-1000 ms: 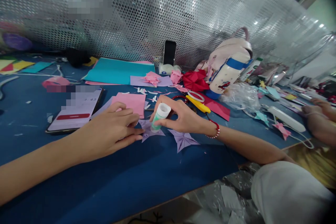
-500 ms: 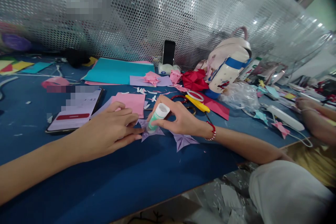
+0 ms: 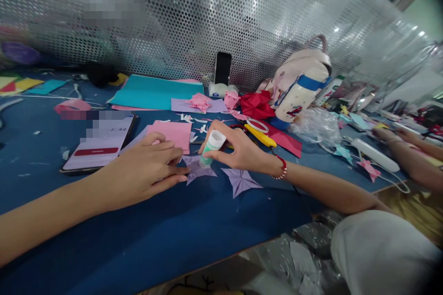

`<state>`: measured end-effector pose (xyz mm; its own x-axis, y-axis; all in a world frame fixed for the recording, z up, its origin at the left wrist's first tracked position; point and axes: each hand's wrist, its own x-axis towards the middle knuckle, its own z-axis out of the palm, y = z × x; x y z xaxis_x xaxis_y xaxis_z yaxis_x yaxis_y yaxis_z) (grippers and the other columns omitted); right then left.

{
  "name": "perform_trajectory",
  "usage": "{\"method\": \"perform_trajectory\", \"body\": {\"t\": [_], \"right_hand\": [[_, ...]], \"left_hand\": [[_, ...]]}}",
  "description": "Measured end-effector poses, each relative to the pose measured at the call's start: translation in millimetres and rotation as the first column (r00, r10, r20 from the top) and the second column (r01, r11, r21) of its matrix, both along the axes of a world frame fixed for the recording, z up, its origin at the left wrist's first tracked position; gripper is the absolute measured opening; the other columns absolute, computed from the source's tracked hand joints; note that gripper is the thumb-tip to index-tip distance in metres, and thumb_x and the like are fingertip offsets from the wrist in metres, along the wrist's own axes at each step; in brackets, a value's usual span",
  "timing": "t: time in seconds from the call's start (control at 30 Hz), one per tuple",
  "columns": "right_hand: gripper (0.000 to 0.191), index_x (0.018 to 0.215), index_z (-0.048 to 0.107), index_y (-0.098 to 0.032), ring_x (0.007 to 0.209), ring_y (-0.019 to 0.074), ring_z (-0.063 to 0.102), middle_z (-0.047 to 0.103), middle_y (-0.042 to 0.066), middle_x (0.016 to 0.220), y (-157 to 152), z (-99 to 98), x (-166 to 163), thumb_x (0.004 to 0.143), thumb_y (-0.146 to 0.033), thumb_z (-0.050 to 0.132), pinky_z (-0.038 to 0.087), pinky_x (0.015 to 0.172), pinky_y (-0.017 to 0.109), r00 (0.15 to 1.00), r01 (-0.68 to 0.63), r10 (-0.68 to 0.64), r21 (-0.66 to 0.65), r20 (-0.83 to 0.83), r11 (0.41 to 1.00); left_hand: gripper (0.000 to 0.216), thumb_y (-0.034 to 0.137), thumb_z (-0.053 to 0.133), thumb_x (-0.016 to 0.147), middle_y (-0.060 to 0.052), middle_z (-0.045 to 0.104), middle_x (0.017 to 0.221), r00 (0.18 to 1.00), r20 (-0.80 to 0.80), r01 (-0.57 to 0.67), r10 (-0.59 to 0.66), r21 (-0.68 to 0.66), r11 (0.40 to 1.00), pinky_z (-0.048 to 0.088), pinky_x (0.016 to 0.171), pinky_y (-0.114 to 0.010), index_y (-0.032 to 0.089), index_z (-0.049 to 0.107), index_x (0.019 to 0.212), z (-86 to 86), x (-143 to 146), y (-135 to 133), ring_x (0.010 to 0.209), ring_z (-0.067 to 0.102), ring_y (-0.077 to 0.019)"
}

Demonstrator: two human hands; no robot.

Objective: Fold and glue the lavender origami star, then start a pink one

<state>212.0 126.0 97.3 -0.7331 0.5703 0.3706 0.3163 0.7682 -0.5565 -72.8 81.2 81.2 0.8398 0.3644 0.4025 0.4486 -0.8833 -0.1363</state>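
My right hand [image 3: 238,147] is closed round a glue stick [image 3: 212,147], a white tube with a green label. It is tilted, with its lower end at a folded purple paper star [image 3: 198,171]. My left hand [image 3: 155,166] lies with fingers stretched out, and its fingertips press on the left point of that star. A second purple paper star [image 3: 241,181] rests on the blue table just below my right wrist, untouched. Behind my left fingers are square pink paper sheets [image 3: 175,134].
A phone [image 3: 100,147] lies at left. Blue paper [image 3: 155,92], pink paper flowers [image 3: 200,101], a yellow cutter [image 3: 260,136], red paper [image 3: 256,104] and a bottle [image 3: 299,94] stand or lie behind. Another person's hands [image 3: 391,140] are at far right.
My right hand has moved slightly right with the glue stick, uncovering more of both purple stars. My left hand has stayed in place. The other person's hands shifted slightly.
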Motion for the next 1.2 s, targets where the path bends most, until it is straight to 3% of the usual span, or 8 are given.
{"method": "perform_trajectory", "body": {"t": [0.37,0.7,0.9,1.2], "right_hand": [[0.027,0.113,0.049,-0.024,0.077,0.0176,0.063,0.076,0.003,0.096,16.2,-7.2,-18.3,0.103,-0.037,0.071,0.047,0.072,0.029,0.999,-0.010,0.009,-0.030,-0.035,1.000],[0.028,0.105,0.047,-0.025,0.070,0.0127,0.049,0.055,-0.006,0.085,21.1,-7.1,-25.1,0.102,-0.035,0.072,0.040,0.067,0.026,0.998,-0.046,0.044,-0.039,-0.051,0.998],[0.030,0.106,0.046,-0.024,0.070,0.0132,0.051,0.056,-0.005,0.088,22.3,-2.2,-24.5,0.104,-0.042,0.070,0.039,0.068,0.027,0.994,-0.110,0.110,-0.021,-0.025,0.994],[0.030,0.112,0.049,-0.024,0.068,0.0144,0.055,0.067,-0.005,0.085,14.9,3.0,-7.0,0.104,-0.041,0.072,0.040,0.066,0.027,0.996,-0.088,0.090,-0.045,0.023,0.995]], "left_hand": [[0.058,0.038,0.032,0.122,-0.003,0.068,0.089,1.000,-0.005,0.024,-0.023,0.059,0.998,0.035,0.089,-0.041,0.024,0.084,0.101,1.7,1.5,1.6,0.080,0.059,-0.0214],[0.052,0.039,0.036,0.121,-0.001,0.066,0.087,1.000,0.030,0.010,-0.010,-0.011,1.000,0.033,0.090,-0.041,0.026,0.083,0.104,-1.5,0.6,2.5,0.079,0.059,-0.0206],[0.058,0.038,0.031,0.122,-0.001,0.064,0.086,1.000,-0.011,-0.014,0.014,0.008,1.000,0.033,0.089,-0.042,0.025,0.084,0.105,-3.0,-0.1,1.5,0.078,0.058,-0.0218],[0.054,0.036,0.033,0.122,-0.001,0.065,0.089,1.000,0.004,0.009,-0.009,0.021,1.000,0.033,0.089,-0.041,0.024,0.084,0.105,0.9,-0.3,1.0,0.079,0.058,-0.0206]]}}
